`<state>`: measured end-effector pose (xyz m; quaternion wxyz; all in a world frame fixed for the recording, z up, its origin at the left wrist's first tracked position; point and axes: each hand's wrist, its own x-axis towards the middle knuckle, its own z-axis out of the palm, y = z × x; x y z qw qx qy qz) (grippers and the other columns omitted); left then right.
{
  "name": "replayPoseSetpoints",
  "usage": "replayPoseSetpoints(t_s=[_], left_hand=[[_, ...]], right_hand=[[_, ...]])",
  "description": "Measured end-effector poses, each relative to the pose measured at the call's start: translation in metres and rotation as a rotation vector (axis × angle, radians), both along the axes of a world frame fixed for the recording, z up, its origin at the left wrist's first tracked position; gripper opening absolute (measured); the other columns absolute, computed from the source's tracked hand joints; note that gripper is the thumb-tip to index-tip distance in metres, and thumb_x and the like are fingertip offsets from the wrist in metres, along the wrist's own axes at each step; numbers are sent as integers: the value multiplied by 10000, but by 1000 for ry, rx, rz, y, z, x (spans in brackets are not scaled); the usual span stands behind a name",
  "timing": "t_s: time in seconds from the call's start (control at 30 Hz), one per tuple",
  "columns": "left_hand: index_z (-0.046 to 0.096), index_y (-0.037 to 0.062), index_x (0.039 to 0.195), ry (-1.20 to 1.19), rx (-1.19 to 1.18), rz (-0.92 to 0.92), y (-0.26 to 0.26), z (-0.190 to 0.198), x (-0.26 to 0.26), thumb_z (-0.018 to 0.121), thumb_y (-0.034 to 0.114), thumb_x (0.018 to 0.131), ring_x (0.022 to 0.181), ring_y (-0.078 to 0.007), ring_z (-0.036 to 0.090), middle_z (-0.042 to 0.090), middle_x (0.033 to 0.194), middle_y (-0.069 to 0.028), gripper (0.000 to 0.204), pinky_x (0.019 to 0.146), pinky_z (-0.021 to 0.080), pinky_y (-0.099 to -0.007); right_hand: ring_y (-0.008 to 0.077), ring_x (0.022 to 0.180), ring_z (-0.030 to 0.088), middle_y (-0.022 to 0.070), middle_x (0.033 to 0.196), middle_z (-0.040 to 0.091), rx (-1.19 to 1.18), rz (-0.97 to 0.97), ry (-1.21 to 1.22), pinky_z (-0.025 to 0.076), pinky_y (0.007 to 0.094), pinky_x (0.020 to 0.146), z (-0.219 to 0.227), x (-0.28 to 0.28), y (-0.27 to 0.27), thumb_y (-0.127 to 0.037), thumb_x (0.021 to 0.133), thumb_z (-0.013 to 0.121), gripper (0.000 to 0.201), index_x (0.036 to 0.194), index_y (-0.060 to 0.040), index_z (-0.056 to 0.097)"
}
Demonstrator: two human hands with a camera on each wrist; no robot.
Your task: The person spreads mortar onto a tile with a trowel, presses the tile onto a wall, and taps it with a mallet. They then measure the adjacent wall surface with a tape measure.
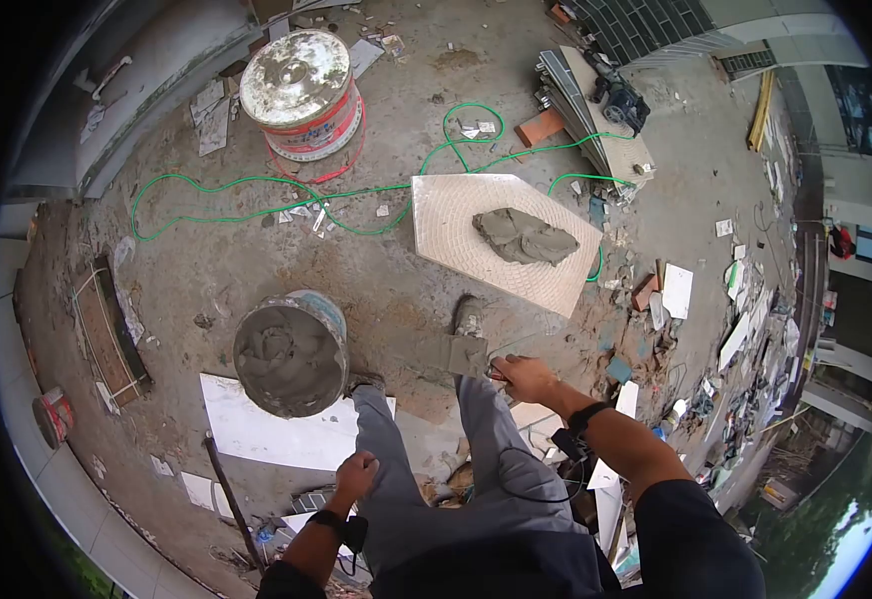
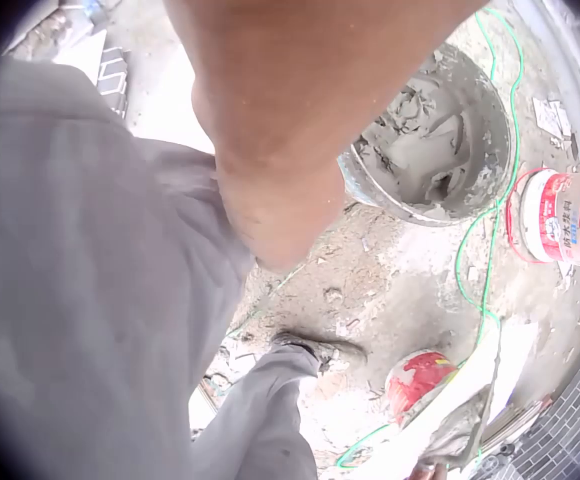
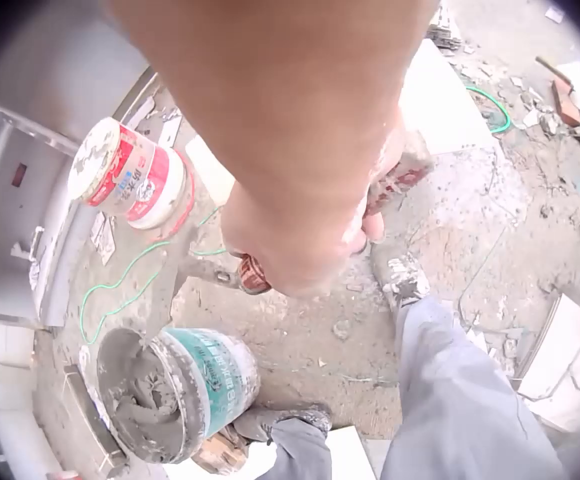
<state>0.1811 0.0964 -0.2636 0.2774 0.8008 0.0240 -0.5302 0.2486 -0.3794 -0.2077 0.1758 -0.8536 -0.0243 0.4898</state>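
Head view, right hand point(image 1: 528, 381): grip closed round the handle of the trowel point(image 1: 453, 353), right of the mortar bucket point(image 1: 291, 354).
Head view, left hand point(image 1: 358, 475): loosely curled, on the wearer's side of the bucket.
Mortar heap point(image 1: 526, 237): this view only, beyond the bucket, rightward.
Left wrist view, bucket: mortar visible; left grip unclear.
Right wrist view, bucket: teal label point(image 3: 215, 375) exposed.

- Between the mortar bucket point(image 1: 328, 308) and the tan panel point(image 1: 446, 215), we find open floor point(image 1: 376, 275), wide enough for passing low.
- Into the bucket we can come from above; from the side, its raised wall stands in the way.
- On the panel, the mortar heap point(image 1: 526, 238) blocks the middle, but around it we have bare surface.
- Beyond, the green cord point(image 1: 386, 188) makes loops across the floor, and the lidded pail point(image 1: 311, 132) stands as a tall obstacle.
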Motion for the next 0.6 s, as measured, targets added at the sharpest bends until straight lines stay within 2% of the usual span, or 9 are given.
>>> replayPoseSetpoints(t_s=[0.1,0.17,0.2,0.27,0.3,0.37,0.47,0.53,0.6], left_hand=[[706,91,1044,-35,76,-6,4,-16,21,655,362,891,967,-328,707,740,1012,-143,315,871,545,-426],[704,86,1053,-56,74,-27,-4,-10,49,651,365,902,966,-318,712,743,1020,-141,322,864,547,-417],[704,83,1047,-99,56,34,-10,-7,60,646,356,912,949,-309,714,742,1000,-138,310,852,546,-409],[701,68,1027,-162,22,136,-31,6,79,644,301,937,883,-250,711,734,928,-116,257,813,537,-369],[701,68,1027,-168,34,119,-34,-2,80,644,301,937,883,-250,711,734,928,-116,257,813,537,-369],[699,57,1020,-174,-43,253,-42,-14,82,658,264,935,844,-196,690,722,891,-93,228,792,528,-339],[700,45,1036,-106,-18,107,-87,6,105,658,239,936,846,-176,686,723,895,-94,222,793,527,-321],[697,35,1060,-3,-26,19,-107,22,124,655,247,940,862,-180,694,730,920,-96,248,804,532,-327],[695,31,1074,-30,-22,-4,-128,29,146,656,253,940,874,-182,696,732,933,-97,262,812,533,-327]], right_hand=[[427,961,680,233,1011,671,62,-197,-179,530,526,800,22,-12,-35,-271,875,634,407,1207,-75,503],[440,933,680,263,974,690,-127,-516,-166,523,542,815,42,10,-42,-346,913,612,425,1192,-45,501],[451,907,684,281,944,700,-160,-574,-190,526,550,808,22,9,-52,-418,959,570,459,1186,-25,500],[448,905,688,276,948,702,-202,-559,-224,533,544,800,7,15,-75,-424,976,553,453,1184,-25,502],[444,903,691,271,951,705,-261,-536,-265,540,538,791,-2,21,-91,-431,992,535,448,1182,-26,503],[450,873,690,267,927,706,-315,-572,-268,541,543,766,-28,22,-138,-424,999,527,441,1176,-20,497],[463,866,690,274,938,709,-396,-680,-216,543,548,767,-46,4,-209,-415,1019,492,432,1150,-4,500],[473,878,685,289,962,704,-390,-735,-183,543,549,782,-59,-26,-222,-420,1019,488,435,1145,-4,503],[370,752,713,215,832,707,-465,-819,-282,557,491,662,-86,-53,-221,-444,1008,521,421,1107,-34,529]])
